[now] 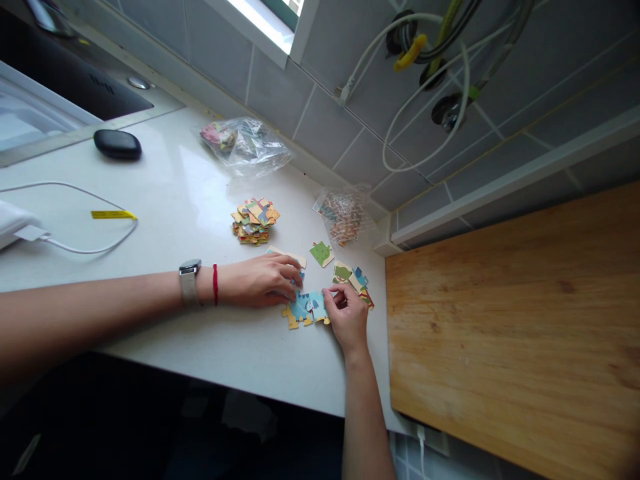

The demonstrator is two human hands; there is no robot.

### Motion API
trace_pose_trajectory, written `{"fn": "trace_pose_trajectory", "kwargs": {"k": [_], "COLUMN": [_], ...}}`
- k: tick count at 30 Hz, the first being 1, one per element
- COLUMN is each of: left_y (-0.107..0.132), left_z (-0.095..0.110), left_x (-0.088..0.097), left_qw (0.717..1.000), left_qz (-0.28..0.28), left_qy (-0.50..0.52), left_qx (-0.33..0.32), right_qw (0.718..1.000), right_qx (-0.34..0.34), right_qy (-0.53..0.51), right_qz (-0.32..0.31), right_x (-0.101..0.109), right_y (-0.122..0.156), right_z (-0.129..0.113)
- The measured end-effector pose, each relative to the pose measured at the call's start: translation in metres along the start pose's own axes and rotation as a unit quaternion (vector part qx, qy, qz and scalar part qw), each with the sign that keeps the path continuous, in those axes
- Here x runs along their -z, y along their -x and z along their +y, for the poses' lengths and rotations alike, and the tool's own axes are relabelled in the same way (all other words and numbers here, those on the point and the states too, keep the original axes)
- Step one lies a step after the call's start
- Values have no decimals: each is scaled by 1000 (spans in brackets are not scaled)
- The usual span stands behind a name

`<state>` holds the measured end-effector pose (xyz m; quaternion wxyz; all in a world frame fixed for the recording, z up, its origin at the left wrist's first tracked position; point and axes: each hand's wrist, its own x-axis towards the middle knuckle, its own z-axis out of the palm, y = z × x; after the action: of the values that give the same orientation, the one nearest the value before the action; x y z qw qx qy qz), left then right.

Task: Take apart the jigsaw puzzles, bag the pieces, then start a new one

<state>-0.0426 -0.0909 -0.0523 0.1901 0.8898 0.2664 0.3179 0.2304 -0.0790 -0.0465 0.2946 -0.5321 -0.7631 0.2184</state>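
Note:
On the white counter lies a partly joined jigsaw section (301, 308), blue with yellow lower edges. My left hand (265, 279) rests palm down at its left and upper side, fingers spread and touching blue pieces partly hidden under them. At the right side of the section, my right hand (349, 315) pinches the edge of a light-blue puzzle piece (319, 304) between thumb and finger. Whether that piece is fully locked in, I cannot tell. A green puzzle piece (321, 253) lies above the hands. Several loose pieces (350, 275) overlap just beyond my right hand.
A stack of puzzle pieces (254, 221) stands behind my left hand. Farther back are a clear plastic bag (250, 148) and a second bag with pieces (344, 212). A black mouse (118, 145) and white cable (90, 251) lie left; a wooden board (515, 327) borders the right.

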Motion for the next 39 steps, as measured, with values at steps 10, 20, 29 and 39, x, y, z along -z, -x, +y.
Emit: {"fn": "trace_pose_trajectory", "kwargs": {"k": [10, 20, 29, 39], "left_y": [-1, 0, 0, 0], "left_z": [1, 1, -1, -1], "left_x": [1, 1, 0, 0], "left_qw": [1000, 1000, 999, 1000], "left_qz": [18, -17, -18, 0], "left_qy": [18, -23, -28, -5], "left_qx": [3, 3, 1, -1], "right_qw": [998, 995, 994, 996], "right_qx": [33, 52, 48, 48], "right_qy": [47, 12, 14, 0], "right_qz": [-34, -85, -93, -71], "right_x": [1, 5, 4, 3], "right_y": [-2, 0, 0, -1], "right_z": [-5, -6, -5, -7]}}
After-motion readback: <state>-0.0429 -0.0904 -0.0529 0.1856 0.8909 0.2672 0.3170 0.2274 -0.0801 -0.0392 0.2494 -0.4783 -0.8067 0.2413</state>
